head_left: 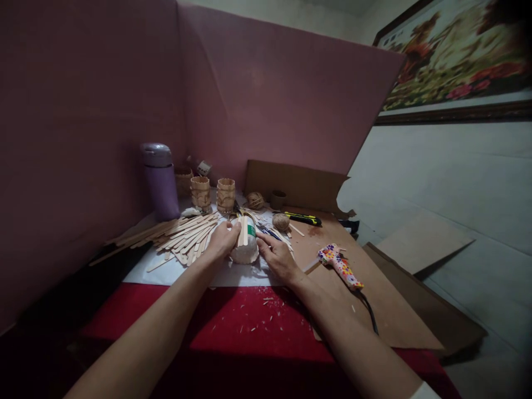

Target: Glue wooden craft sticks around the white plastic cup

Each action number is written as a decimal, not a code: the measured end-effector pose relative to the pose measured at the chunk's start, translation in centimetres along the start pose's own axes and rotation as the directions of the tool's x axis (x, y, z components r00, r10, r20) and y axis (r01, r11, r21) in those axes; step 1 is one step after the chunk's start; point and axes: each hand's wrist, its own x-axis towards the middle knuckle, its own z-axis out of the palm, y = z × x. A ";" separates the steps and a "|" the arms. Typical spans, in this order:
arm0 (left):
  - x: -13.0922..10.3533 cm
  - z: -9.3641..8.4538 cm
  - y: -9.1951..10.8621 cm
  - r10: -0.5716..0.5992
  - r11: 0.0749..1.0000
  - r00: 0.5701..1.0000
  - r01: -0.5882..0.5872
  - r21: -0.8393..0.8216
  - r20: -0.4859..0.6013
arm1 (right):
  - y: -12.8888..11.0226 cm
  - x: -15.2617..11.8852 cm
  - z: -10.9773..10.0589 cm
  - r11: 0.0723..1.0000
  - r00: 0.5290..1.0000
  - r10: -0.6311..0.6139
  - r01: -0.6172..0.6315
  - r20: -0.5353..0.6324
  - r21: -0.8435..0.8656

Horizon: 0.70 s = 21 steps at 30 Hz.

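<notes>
Container (pixel 245 255) is at frame centre, wooden sticks (pixel 244 235) running up-frame along it. Left hand (pixel 223 240) holds both from the left; right hand (pixel 276 255) lies at the container's right edge, grip undeterminable.

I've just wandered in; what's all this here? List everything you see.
Container: one, whitish with green, between the hands
Wooden sticks: many, pale, mostly left
Wooden cups: at least two, tan, back
Bottle: one, purple, back left
Twine-like balls: two, brown, centre
Dark round item: one, back
Utility knife: one, yellow-black, right
Glue gun: one, multicoloured, right
Cardboard: several, brown, right and back
White sheet: one, under sticks
Cloth: one, red, front
Panels: two, pinkish, behind
Framed picture: one, multicoloured, upper right
Left hand, right hand: at container
</notes>
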 end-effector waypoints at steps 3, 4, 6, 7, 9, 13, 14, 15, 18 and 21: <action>-0.2 0.0 0.1 -0.049 0.998 0.999 0.049 -0.046 0.009 | 0.0 0.0 0.0 1.000 1.000 0.000 0.000 -0.002 0.003; -0.3 0.0 0.2 -0.071 0.995 0.997 0.072 -0.075 0.019 | 0.1 0.0 0.0 1.000 1.000 -0.001 0.002 -0.011 0.012; -0.5 0.0 0.4 -0.106 0.974 0.992 0.119 -0.191 0.074 | 0.0 0.0 0.0 0.999 0.999 0.003 0.000 -0.052 0.047; -0.7 0.0 0.6 -0.109 0.950 0.986 0.141 -0.280 0.125 | 0.0 0.0 0.0 0.997 0.997 0.007 -0.001 -0.079 0.072; -1.2 0.1 1.0 -0.083 0.847 0.963 0.204 -0.491 0.258 | 0.0 0.0 0.0 0.992 0.992 0.014 0.003 -0.128 0.130; -2.4 0.1 2.1 -0.029 0.640 0.897 0.355 -0.682 0.440 | -0.1 -0.2 0.0 0.975 0.990 0.020 0.011 -0.136 0.221; -2.6 0.0 2.4 -0.033 0.613 0.886 0.384 -0.690 0.463 | -0.1 -0.2 0.0 0.974 0.992 0.018 0.010 -0.124 0.228; -2.7 0.0 2.5 -0.041 0.596 0.877 0.407 -0.692 0.479 | -0.2 -0.3 0.0 0.975 0.993 0.010 0.016 -0.114 0.220; -2.8 -0.1 2.6 -0.067 0.583 0.860 0.445 -0.679 0.506 | -0.2 -0.2 -0.3 0.988 0.987 -0.043 0.065 -0.158 0.138; -2.7 0.0 2.4 -0.089 0.592 0.846 0.470 -0.655 0.526 | -0.3 -0.2 -1.0 0.990 0.973 -0.104 0.121 -0.206 0.069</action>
